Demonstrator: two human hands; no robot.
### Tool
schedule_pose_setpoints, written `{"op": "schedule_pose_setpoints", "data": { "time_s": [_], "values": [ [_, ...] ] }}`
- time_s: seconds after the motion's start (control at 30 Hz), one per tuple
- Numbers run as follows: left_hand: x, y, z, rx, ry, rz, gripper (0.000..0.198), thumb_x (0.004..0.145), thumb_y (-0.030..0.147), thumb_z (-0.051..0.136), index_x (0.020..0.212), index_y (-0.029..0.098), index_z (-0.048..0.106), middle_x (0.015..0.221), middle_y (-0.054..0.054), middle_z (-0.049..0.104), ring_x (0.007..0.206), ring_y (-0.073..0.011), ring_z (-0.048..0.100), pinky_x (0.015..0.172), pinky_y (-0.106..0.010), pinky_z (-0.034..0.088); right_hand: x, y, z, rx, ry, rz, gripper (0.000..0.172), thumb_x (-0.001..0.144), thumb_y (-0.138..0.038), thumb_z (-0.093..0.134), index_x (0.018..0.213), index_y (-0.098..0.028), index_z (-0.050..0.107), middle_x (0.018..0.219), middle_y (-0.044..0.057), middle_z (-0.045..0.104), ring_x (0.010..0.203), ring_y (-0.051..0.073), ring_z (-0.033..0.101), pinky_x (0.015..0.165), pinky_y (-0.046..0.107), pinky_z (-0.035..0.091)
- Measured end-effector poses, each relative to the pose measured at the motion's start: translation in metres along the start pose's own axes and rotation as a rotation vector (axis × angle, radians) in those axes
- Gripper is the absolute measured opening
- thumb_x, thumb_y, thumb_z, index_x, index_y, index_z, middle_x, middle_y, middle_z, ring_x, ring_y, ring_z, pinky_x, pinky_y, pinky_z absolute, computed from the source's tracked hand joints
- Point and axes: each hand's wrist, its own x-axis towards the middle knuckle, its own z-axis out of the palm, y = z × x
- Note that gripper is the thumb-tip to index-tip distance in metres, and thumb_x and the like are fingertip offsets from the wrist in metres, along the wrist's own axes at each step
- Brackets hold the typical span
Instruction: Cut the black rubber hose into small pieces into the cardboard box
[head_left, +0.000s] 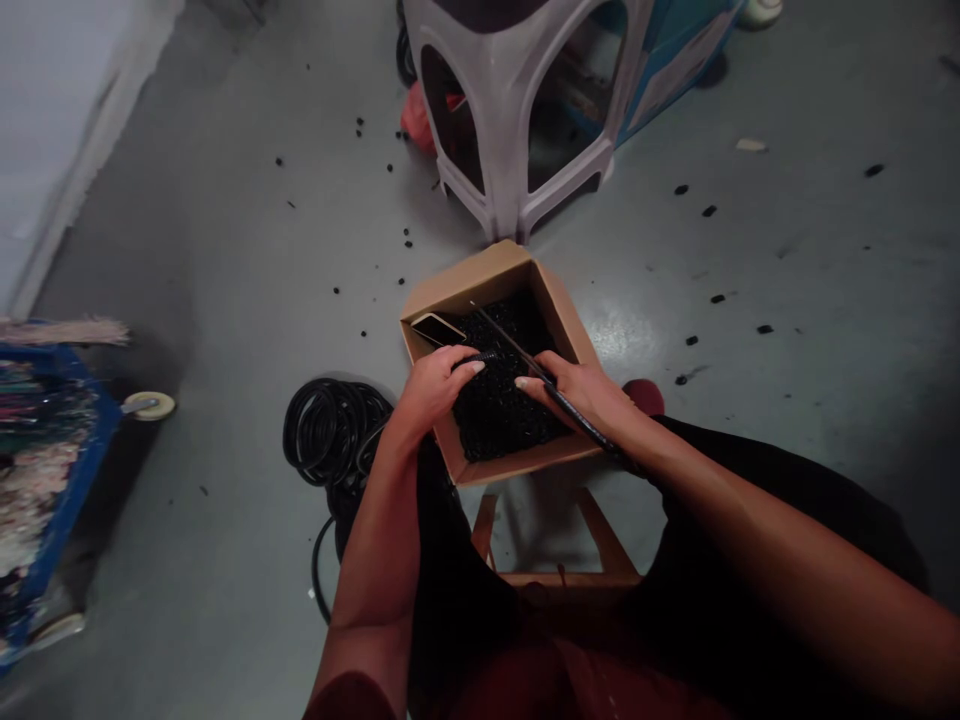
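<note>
Black tube (pixel 508 342) is long, thin and matte, pretty much a stiff straight line. Its long axis runs from about 10 o'clock, where the free tip pokes out over the far corner of the cardboard box (pixel 480 275), down to 4 o'clock, where it passes under the right hand (pixel 577 390) and along the wrist. The right hand is closed around it, fingers wrapped over the top, so that's clearly the hand that owns it.

The left hand (pixel 435 385) sits at 9 o'clock from the tube's middle, just beside it. Its fingertips are pinched narrow on a short ribbed piece (pixel 484 356) whose end points toward 3 o'clock, nearly touching the tube. I can't tell if they actually meet.

Both hands hover over the box, which is full of small black bits (pixel 502 415) and rests on a wooden stool (pixel 600 545) between the knees. There's a coil of black hose (pixel 330 430) on the floor (pixel 225 250) at 8 o'clock, and a white plastic stool (pixel 510 130) at 12.
</note>
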Motion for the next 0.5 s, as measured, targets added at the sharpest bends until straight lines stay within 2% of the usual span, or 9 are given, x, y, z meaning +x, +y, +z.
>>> {"op": "schedule_pose_setpoints", "data": {
  "time_s": [0.13,0.3,0.43,0.5],
  "values": [
    [0.001,-0.004,-0.003,-0.12,0.078,-0.01,0.033,0.089,0.028,0.047,0.113,0.016,0.066,0.118,-0.009,0.067,0.112,-0.0217,0.06,0.103,-0.037,0.042,0.003,0.005,0.002,0.167,0.03,-0.03,0.038,0.091,-0.055,0.042,0.107,-0.022,0.052,0.087,0.009,0.067,0.081,0.027,0.063,0.063,0.03,0.04],
    [-0.001,-0.011,-0.008,-0.278,0.13,-0.016,0.042,0.086,0.024,0.05,0.125,0.014,0.058,0.128,-0.01,0.062,0.118,-0.0206,0.056,0.106,-0.037,0.039,0.009,0.012,0.011,0.416,0.099,-0.065,0.035,0.088,-0.055,0.048,0.103,-0.023,0.052,0.083,0.004,0.063,0.074,0.022,0.061,0.064,0.032,0.044],
    [-0.002,-0.007,-0.004,-0.329,0.019,0.009,0.05,0.082,0.025,0.055,0.13,0.014,0.053,0.108,-0.009,0.068,0.097,-0.0188,0.062,0.093,-0.035,0.047,0.012,0.01,0.006,0.659,0.175,-0.067,0.034,0.079,-0.048,0.062,0.098,-0.022,0.049,0.077,0.002,0.06,0.068,0.018,0.059,0.062,0.032,0.047],
    [-0.001,-0.002,0.002,-0.333,-0.046,0.047,0.051,0.081,0.024,0.057,0.131,0.016,0.053,0.105,-0.007,0.069,0.095,-0.0184,0.062,0.092,-0.035,0.047,0.012,0.006,0.001,0.766,0.168,-0.07,0.037,0.076,-0.045,0.065,0.099,-0.022,0.047,0.073,0.0,0.059,0.065,0.018,0.059,0.061,0.032,0.047]
  ]
}}
